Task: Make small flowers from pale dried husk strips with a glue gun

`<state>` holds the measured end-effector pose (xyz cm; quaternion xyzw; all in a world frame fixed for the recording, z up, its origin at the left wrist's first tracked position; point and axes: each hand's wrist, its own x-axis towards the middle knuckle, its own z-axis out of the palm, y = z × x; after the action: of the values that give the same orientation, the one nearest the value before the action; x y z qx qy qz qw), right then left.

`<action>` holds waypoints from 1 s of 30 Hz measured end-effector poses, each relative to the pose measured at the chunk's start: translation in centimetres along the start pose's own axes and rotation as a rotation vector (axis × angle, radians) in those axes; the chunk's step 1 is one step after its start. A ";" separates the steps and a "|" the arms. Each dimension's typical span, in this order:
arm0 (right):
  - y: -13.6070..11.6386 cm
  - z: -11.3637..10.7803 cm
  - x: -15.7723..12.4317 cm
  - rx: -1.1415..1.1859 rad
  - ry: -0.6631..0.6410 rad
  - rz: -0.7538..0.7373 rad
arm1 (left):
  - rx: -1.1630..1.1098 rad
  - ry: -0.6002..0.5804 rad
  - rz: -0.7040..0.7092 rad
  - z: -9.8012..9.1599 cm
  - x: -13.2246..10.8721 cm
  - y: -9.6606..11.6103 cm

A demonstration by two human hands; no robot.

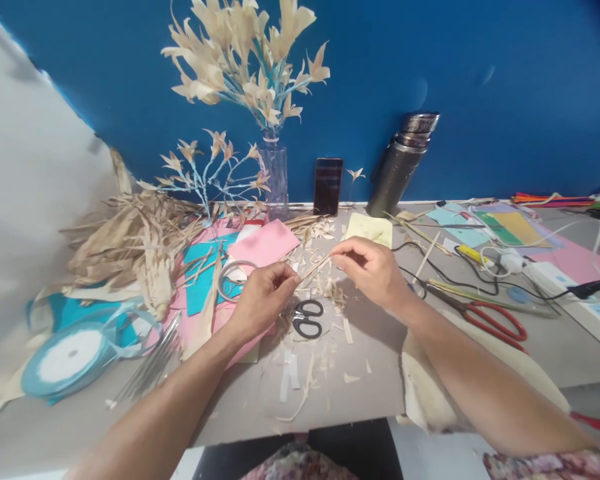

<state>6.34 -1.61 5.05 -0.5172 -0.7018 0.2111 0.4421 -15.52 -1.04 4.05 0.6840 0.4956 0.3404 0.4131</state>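
Head view of a grey worktable set against a blue wall. The left hand and the right hand meet above the middle of the table. Each has its fingers closed in a pinch on one end of a thin pale strip. The strip spans the gap between the hands, rising slightly toward the right hand, and is held clear of the tabletop. Just below it, close to the left hand, small black-handled scissors lie flat among scattered pale scraps. Behind the left hand a pink sheet overlaps a teal sheet, and a pile of dried husks spreads farther to the left. At the near left edge are a spool of blue ribbon and, beside it, a bundle of thin wires. Along the wall stand a glass vase holding husk flowers on blue stems, a dark phone propped upright, and a metal flask leaning to the right. A yellow sheet lies just behind the right hand. Red-handled scissors rest near the right forearm, with a white power strip, trailing cables and more coloured paper beyond them.
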 end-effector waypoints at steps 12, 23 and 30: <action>1.4 2.9 -0.6 0.391 -0.338 0.251 | -0.542 -0.034 -0.054 -0.7 0.3 0.5; 2.2 2.0 0.1 0.093 -0.138 0.133 | -0.933 0.102 -0.062 -3.6 0.6 2.3; 1.2 0.5 0.1 -0.050 -0.198 -0.001 | -0.946 -0.111 -0.081 -1.9 0.8 1.1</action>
<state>6.57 -0.97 3.92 -0.5043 -0.7475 0.2434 0.3574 -16.52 -0.02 5.85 0.4182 0.2897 0.4751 0.7180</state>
